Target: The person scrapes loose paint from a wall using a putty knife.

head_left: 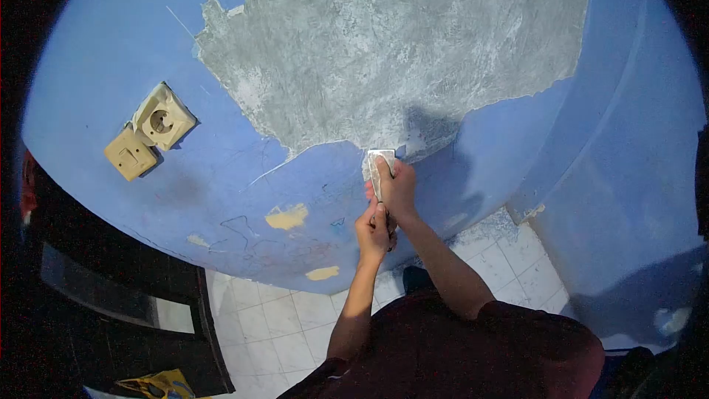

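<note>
A putty knife point(379, 177) with a pale, smeared metal blade is pressed to the blue wall, its tip at the lower edge of a large bare grey patch point(399, 52). My left hand point(374, 233) is closed around its dark handle, lower down. Higher up, my right hand point(396, 191) grips the blade, with the thumb lying flat along its face and the fingers partly hidden behind it. Ragged peeled paint borders the grey patch.
At the left, a power socket point(162, 120) and a light switch point(131, 154) stick out from the wall. Yellowish patches point(286, 216) show lower down. Debris lies on the white tiled floor point(273, 318) by the wall corner. Dark furniture point(111, 251) stands at lower left.
</note>
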The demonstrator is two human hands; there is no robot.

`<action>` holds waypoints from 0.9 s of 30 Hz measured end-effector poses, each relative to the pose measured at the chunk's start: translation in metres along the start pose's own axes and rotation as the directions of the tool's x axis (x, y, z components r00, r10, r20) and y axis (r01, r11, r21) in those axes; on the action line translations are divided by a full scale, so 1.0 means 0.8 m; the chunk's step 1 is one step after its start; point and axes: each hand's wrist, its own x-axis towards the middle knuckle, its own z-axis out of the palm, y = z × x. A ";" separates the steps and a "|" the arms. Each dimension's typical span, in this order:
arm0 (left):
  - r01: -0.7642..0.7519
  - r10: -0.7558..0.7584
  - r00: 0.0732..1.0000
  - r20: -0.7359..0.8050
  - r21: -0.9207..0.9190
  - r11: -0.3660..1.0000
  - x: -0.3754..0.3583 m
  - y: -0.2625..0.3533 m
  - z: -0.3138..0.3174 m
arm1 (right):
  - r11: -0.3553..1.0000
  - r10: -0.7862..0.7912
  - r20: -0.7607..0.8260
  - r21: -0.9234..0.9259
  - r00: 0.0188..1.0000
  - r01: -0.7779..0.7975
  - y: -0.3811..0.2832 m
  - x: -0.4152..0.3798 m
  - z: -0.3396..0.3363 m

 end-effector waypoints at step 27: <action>0.165 -0.154 0.984 0.085 -0.144 0.976 -0.009 0.016 -0.017 | 1.000 0.001 0.038 0.015 0.999 -0.002 0.011 -0.007 0.004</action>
